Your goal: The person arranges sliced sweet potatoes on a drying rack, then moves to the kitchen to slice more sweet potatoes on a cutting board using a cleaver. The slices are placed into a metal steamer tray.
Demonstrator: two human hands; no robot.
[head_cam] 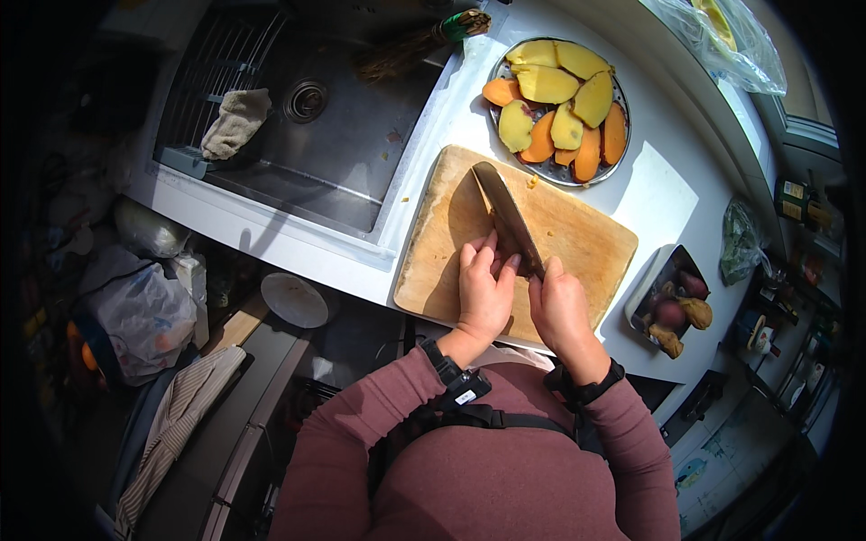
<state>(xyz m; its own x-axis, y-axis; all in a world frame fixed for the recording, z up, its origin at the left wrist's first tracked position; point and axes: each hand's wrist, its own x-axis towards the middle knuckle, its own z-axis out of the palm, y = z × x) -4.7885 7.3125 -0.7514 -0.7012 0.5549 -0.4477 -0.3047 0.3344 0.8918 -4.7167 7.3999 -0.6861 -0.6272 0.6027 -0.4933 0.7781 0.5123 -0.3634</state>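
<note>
A kitchen knife [509,209] with a broad dark blade lies over a wooden cutting board [595,237], its tip pointing away from me. My right hand [560,304] grips its handle. My left hand [486,287] is at the left side of the blade, its fingertips on a dark piece of food, mostly hidden by the fingers and blade. Small yellow crumbs lie on the board. Beyond the board's far edge stands a round perforated metal tray [629,135] with several yellow slices [547,84] and orange slices [587,155], which look like sweet potato.
A steel sink [338,155] at the left holds a dish rack [233,51], a cloth [237,123] and a twig brush [406,51]. Right of the board, a white container [643,284] holds onions and knobbly roots. A plastic bag [741,54] lies at the top right, bagged greens [739,242] at the right.
</note>
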